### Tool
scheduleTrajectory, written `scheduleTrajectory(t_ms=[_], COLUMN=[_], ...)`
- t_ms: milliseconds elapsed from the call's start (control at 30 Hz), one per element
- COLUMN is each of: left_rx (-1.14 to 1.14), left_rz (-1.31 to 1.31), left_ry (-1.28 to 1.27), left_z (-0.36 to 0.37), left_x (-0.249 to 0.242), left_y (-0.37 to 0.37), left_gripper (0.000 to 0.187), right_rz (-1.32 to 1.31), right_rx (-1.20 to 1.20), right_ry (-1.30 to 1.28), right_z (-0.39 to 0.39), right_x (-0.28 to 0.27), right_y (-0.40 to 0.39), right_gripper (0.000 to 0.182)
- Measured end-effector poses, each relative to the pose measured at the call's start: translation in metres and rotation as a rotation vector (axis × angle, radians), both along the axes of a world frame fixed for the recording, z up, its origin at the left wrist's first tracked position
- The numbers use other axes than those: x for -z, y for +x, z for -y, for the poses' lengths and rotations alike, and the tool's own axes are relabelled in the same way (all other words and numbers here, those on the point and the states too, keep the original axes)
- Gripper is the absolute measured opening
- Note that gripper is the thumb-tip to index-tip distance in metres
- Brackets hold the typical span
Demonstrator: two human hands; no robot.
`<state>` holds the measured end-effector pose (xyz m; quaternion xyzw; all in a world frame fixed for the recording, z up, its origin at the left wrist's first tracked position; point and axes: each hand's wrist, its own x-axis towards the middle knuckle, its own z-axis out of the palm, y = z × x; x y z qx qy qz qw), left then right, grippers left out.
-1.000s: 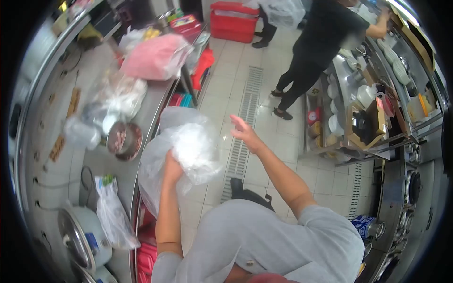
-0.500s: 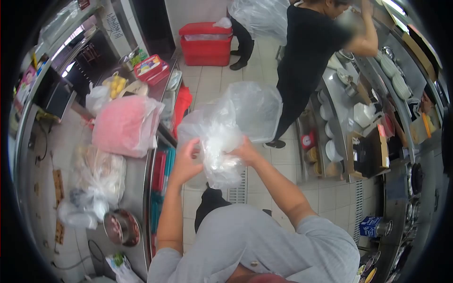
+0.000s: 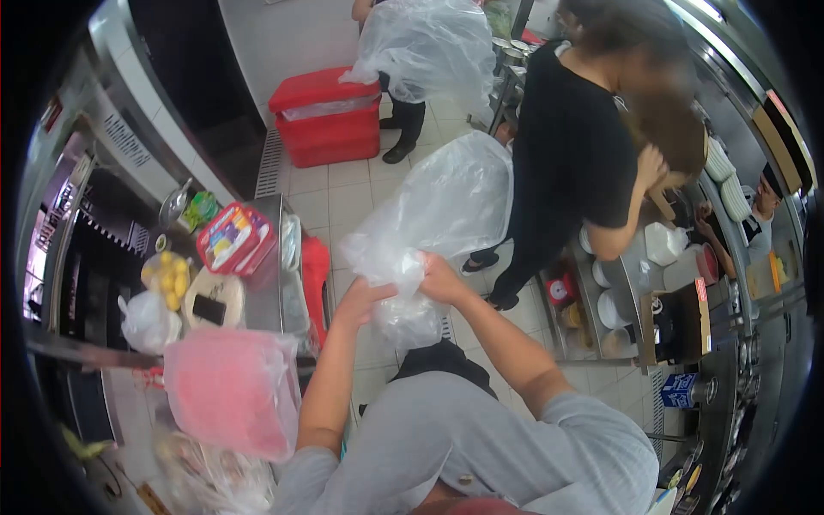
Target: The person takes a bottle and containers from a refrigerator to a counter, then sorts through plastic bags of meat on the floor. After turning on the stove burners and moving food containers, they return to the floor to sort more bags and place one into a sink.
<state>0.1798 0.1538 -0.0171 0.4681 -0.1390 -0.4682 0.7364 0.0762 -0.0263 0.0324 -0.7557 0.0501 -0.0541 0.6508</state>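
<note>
Bag in hand, gathered at the neck; nothing visibly loaded.

You hold the large clear crumpled plastic bag (image 3: 438,223) in front of your chest, above the tiled floor (image 3: 343,193); your left hand (image 3: 365,300) and right hand (image 3: 439,279) are both closed on its bunched lower part, the 2 hands nearly touching; the upper part billows open and appears empty. Judged from this: gripping done, opening or filling still to come. The pink filled plastic bag (image 3: 232,386) lies on the steel counter (image 3: 270,305) to your left; a person in a black shirt (image 3: 571,146) works nearby.

Grey short-sleeve shirt w/ small button near collar, forearms bare, no gloves.
</note>
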Motion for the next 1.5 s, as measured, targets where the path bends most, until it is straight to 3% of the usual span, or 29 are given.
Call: scheduleTrajectory(t_ms=[100,200,300,400,467,567,667,700,767,800,867,1000,1067,1167,1267,1300,1367,1500], left_rx=[0.0,-0.013,-0.043,-0.063,-0.001,0.057,0.21,0.264,0.312,0.431,0.592,0.791,0.732,0.644,0.565,0.698,0.684,0.512], left_rz=[0.154,0.287,0.373,0.744,0.727,0.712,0.448,0.328,0.566,0.84,1.031,0.612,0.967,1.15,1.13,1.054,0.909,0.76], left_ry=[0.039,0.037,0.163,0.208,0.265,0.207,0.009,-0.076,-0.059,-0.054,-0.093,-0.203,-0.444,-0.349,-0.41,-0.365,-0.24,-0.087], left_z=[0.066,0.136,0.186,0.227,0.257,0.321,0.409,0.442,0.506,0.535,0.587,0.692,0.754,0.83,0.899,0.918,0.947,0.998], left_x=[-0.001,-0.001,-0.009,-0.005,-0.012,-0.039,-0.007,0.003,-0.001,0.018,0.029,-0.062,-0.058,-0.063,-0.083,-0.101,-0.121,-0.09], left_y=[0.066,0.153,0.226,0.311,0.348,0.398,0.444,0.461,0.48,0.496,0.523,0.527,0.526,0.531,0.566,0.589,0.634,0.727], left_gripper=[0.068,0.063,0.057,0.045,0.045,0.048,0.049,0.048,0.045,0.044,0.042,0.039,0.035,0.049,0.07,0.083,0.075,0.063], right_rz=[0.069,0.226,-0.223,0.151,0.348,0.288,0.006,0.063,0.193,0.213,0.269,0.407,0.473,0.541,0.499,0.543,0.626,0.652], right_rx=[0.093,0.159,0.097,0.435,0.803,1.041,0.848,0.794,0.661,0.648,0.623,0.906,1.133,1.231,1.417,1.373,1.312,1.276], right_ry=[-0.167,-0.511,-0.842,-0.475,-0.526,-0.638,0.536,0.661,0.898,0.888,0.873,0.633,0.546,0.463,0.403,0.453,0.525,0.565], right_z=[0.049,0.107,0.15,0.211,0.258,0.341,0.402,0.409,0.416,0.429,0.459,0.521,0.554,0.615,0.692,0.725,0.79,0.931], right_x=[0.021,0.051,-0.017,-0.055,-0.072,-0.054,0.009,0.016,0.024,0.025,0.025,0.019,0.001,-0.014,-0.014,-0.01,-0.002,0.025], right_y=[0.067,0.145,0.175,0.2,0.222,0.271,0.321,0.334,0.365,0.378,0.402,0.427,0.441,0.456,0.471,0.474,0.493,0.552], right_gripper=[0.034,0.031,0.035,0.054,0.066,0.074,0.081,0.08,0.079,0.076,0.071,0.063,0.061,0.052,0.043,0.041,0.042,0.042])
